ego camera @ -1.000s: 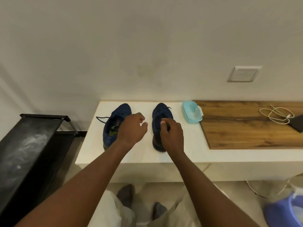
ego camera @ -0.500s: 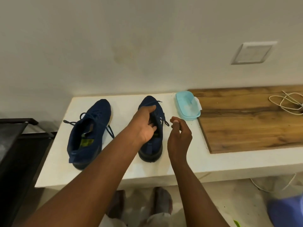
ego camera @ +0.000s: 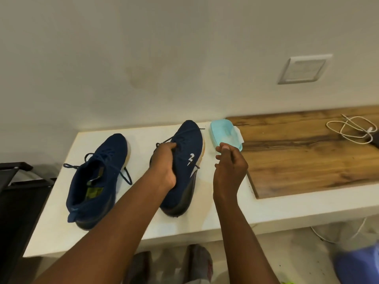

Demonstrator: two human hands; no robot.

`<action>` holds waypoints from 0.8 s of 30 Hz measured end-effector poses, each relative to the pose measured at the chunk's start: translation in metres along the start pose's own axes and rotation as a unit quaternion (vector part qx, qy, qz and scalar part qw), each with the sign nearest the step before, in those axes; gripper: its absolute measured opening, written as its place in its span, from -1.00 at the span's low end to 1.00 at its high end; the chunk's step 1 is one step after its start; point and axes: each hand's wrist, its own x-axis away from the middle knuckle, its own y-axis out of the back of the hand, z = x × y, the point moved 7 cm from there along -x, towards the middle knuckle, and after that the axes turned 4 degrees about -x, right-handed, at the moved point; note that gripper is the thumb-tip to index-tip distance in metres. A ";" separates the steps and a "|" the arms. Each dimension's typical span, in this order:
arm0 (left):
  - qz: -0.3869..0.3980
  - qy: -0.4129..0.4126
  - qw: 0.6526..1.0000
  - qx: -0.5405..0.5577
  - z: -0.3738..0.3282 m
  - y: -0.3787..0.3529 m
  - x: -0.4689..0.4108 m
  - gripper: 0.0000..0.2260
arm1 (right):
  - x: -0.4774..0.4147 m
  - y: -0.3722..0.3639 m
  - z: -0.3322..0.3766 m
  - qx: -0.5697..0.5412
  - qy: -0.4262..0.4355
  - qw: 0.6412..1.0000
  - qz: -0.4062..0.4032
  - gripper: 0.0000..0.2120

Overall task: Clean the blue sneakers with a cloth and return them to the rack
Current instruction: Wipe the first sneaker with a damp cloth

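Left hand: grip clasps dark-blue knit sneaker. Right hand: grip loosely curled, empty, beside pale-blue plastic tub. Step: pre-wipe; next: take white cloth.

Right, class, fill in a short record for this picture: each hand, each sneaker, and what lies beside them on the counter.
left hand: grips the tilted sneaker at its opening
right hand: holds nothing, fingers loosely curled, close to the light blue tub
other sneaker: flat on the white counter, laces loose
tub: on the counter, beside the wooden board
rack: black, left of the counter
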 end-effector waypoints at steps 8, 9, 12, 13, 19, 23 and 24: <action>0.126 0.005 0.988 0.093 -0.004 0.009 0.036 -0.73 | -0.067 0.008 0.006 0.064 0.037 0.997 0.009 -0.87; 0.138 0.011 0.984 0.116 -0.003 0.010 0.034 -0.74 | -0.074 0.006 0.004 0.075 0.039 0.996 0.015 -0.87; 0.148 0.026 0.978 0.147 -0.004 0.012 0.025 -0.59 | -0.087 -0.004 -0.005 0.105 0.036 0.993 0.046 -0.85; 0.150 0.032 0.977 0.149 -0.006 0.011 0.021 -0.56 | -0.089 -0.005 -0.007 0.116 0.038 0.991 0.054 -0.85; 0.168 0.052 0.975 0.136 -0.006 0.007 0.015 -0.59 | -0.109 0.013 0.003 0.215 0.090 0.972 0.030 -0.74; 0.189 0.079 0.965 0.162 0.002 0.008 0.016 -0.54 | -0.134 0.002 -0.008 0.330 0.072 0.940 0.054 -0.56; 0.191 0.084 0.964 0.164 0.003 0.009 0.016 -0.53 | -0.139 -0.001 -0.014 0.359 0.053 0.930 0.061 -0.48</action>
